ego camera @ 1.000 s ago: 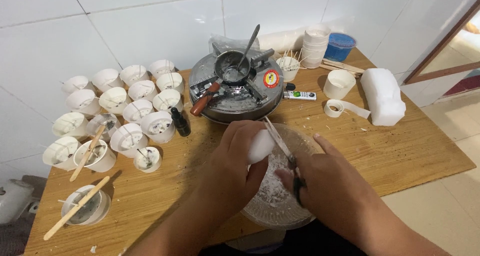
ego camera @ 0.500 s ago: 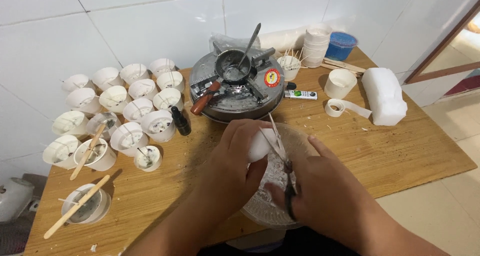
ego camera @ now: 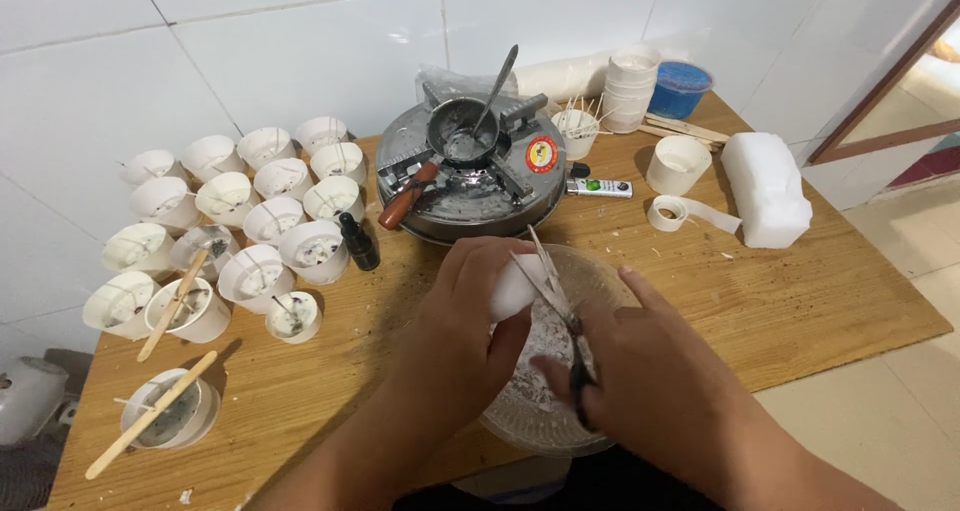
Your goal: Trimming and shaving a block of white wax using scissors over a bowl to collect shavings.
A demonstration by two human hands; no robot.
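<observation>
The left hand was closed around a white wax block, holding it over the glass bowl at the near edge of the bench. The block lay just to the right of the left palm, its free end pointing toward the right hand. The right hand was curled shut on the handles of the scissors, whose long axis ran from that hand up and away to the left, the blades slightly parted with the tips against the top of the block. So the block sat between the two hands, the left gripping it and the right reaching it only through the blades. White shavings lay in the bowl beneath
</observation>
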